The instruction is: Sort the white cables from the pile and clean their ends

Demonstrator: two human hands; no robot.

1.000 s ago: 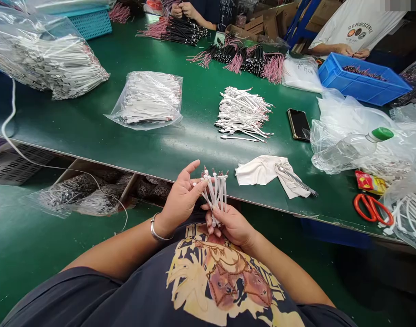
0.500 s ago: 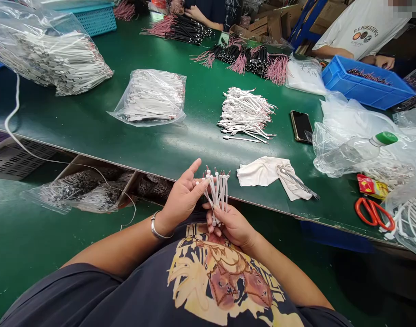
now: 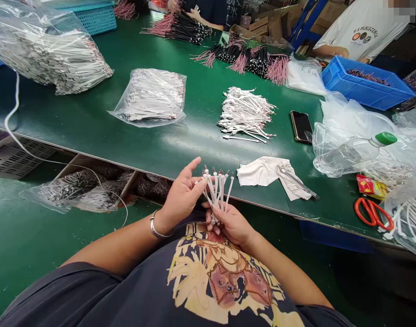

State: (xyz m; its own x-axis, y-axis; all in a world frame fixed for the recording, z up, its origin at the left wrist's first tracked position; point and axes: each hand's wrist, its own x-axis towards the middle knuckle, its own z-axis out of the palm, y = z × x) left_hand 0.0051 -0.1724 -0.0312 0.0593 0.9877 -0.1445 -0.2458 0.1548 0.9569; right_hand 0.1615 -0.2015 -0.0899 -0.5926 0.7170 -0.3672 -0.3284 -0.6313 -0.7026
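Observation:
A small fan of white cables (image 3: 222, 190) with reddish wire tips stands upright between my hands, in front of my shirt. My right hand (image 3: 233, 222) grips the bunch near its lower end, thumb across the cables. At the upper left of the fan, my left hand (image 3: 185, 193) pinches one cable near its tip between thumb and fingers, with the index finger stretched out. Beyond my hands, on the green table (image 3: 194, 147), lies a loose pile of similar white cables (image 3: 245, 113). A clear bag of white cables (image 3: 156, 95) rests to the left of that pile.
A white cloth (image 3: 259, 171) with tweezers (image 3: 298, 181) lies near the table edge. Rightward are red-handled scissors (image 3: 373, 212), a plastic bottle (image 3: 351, 154), a phone (image 3: 301, 127) and a blue bin (image 3: 368, 84). A big cable bag (image 3: 54, 59) sits far left. Two people are across the table.
The cables in my right hand have fanned wider, one leaning out to the right. My hands have barely moved. Across the table, the hands of the person in white have shifted.

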